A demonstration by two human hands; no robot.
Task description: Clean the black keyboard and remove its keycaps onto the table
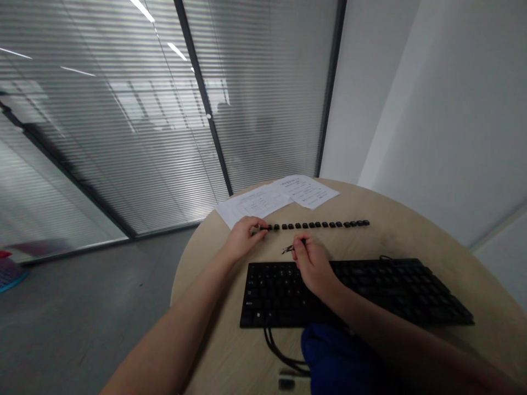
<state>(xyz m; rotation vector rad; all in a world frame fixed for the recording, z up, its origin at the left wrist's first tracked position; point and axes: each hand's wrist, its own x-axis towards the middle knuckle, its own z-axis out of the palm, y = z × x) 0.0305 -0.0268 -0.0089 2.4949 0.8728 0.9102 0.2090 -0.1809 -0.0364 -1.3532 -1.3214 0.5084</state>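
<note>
A row of small black keycaps (318, 225) lies across the table beyond the black keyboard (382, 291). At the row's left end, my left hand (246, 237) has thumb and forefinger closed around a keycap (264, 227). My right hand (312, 264) hovers over the keyboard's upper edge, its fingers closed on a thin wire-tipped tool that looks like a keycap puller (287, 249). The tip points left, apart from the row. Most of the tool is hidden in my fist, and my right forearm covers part of the keyboard.
Printed paper sheets (263, 202) lie at the far edge of the round wooden table (395, 202). Black cables (274, 348) run below the keyboard, beside blue cloth (337, 356). Blinds and glass panels stand behind, with a white wall at right.
</note>
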